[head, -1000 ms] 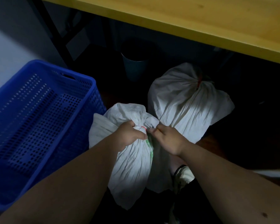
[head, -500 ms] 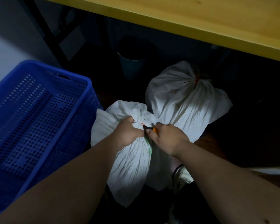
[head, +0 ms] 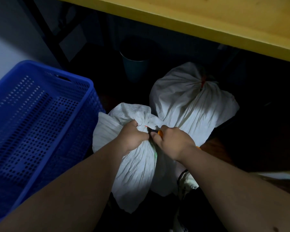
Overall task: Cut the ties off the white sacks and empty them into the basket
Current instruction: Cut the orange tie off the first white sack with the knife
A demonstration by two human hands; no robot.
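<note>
Two white sacks sit on the dark floor under a yellow table [head: 208,19]. The near sack [head: 134,164] stands just right of the blue basket [head: 84,91], and its side touches the basket wall. The far sack [head: 191,106] sits behind it and a bit to the right, and the two sacks press against each other.

The left hand [head: 132,136] has its fingers curled tight around the neck of the near sack, right below the bunched top. A small bit of red tie [head: 146,126] shows at the neck, just past the knuckles.

The right hand [head: 172,141] is at the same neck, from the other side. Its fingers are curled around an orange tool [head: 160,133] (only a little orange bit peeks out, so I cannot tell what kind of tool it is). The tip of the tool is at the neck, close to the tie, and the two hands almost touch.

The far sack is tied shut too. Its own red tie [head: 203,82] wraps its neck near the top, and no hand is on it.

The basket has lots of little holes in its walls and floor. Its inside is dark, and I see nothing in it.

A dark bin [head: 134,64] stands under the table, behind the sacks. A pale shoe [head: 187,181] shows by the bottom of the near sack, on the right.
</note>
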